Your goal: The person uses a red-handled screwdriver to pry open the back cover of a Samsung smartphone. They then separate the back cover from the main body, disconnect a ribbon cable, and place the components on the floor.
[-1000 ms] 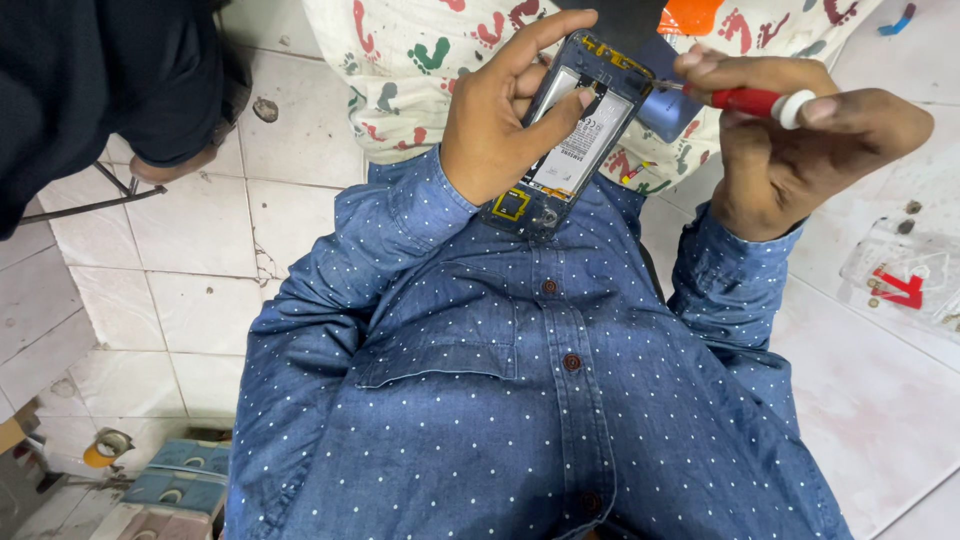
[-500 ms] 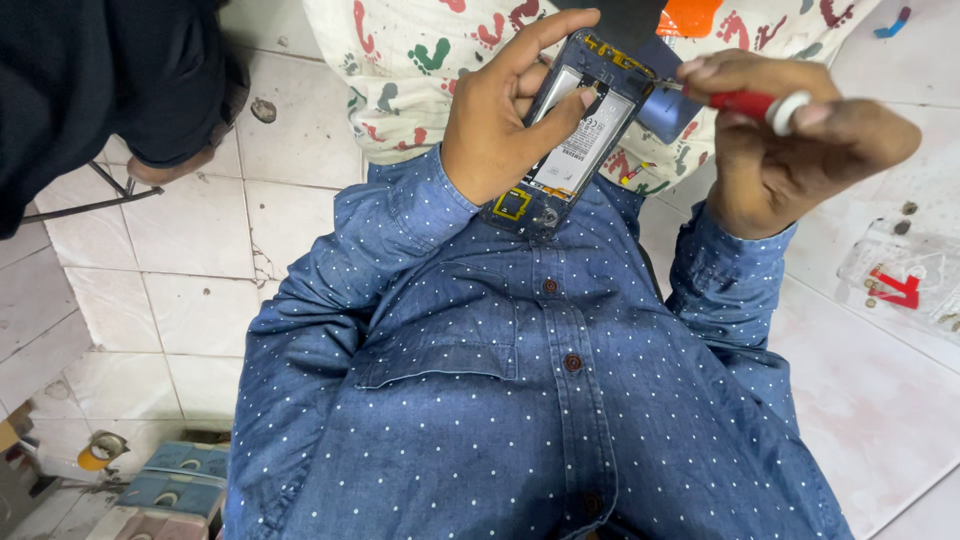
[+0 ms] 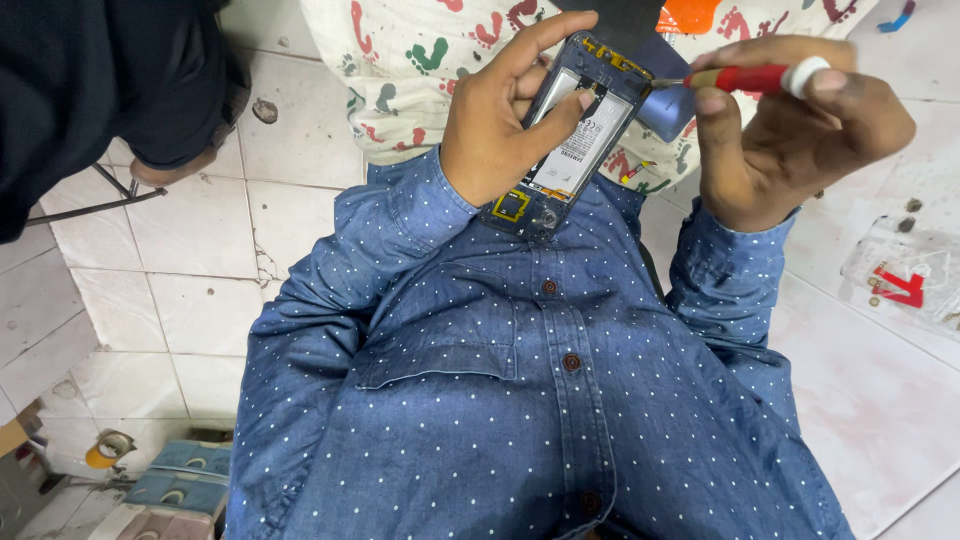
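Phone [image 3: 575, 140] opened, battery inside; screwdriver [image 3: 750, 78] at edge.

Screwdriver [image 3: 752, 78] right of phone [image 3: 575, 140]

Label [image 3: 583, 150]: pale grey-white rectangle with small dark print, on the battery inside the opened phone [image 3: 570, 135], at 12 o'clock in the view; long axis tilted, upper end toward 1 o'clock. The left hand [image 3: 495, 125] grips the phone, thumb lying across the label's upper part.

Bag [image 3: 905, 275]: clear plastic pouch, flat on the white surface at 3 o'clock, bearing a red mark; small dark bits lie just beside it.

Tape roll [image 3: 107, 450]: yellowish, at 8 o'clock, near blue-grey boxes [image 3: 180, 480] at 7 o'clock.

Screens: none lit.
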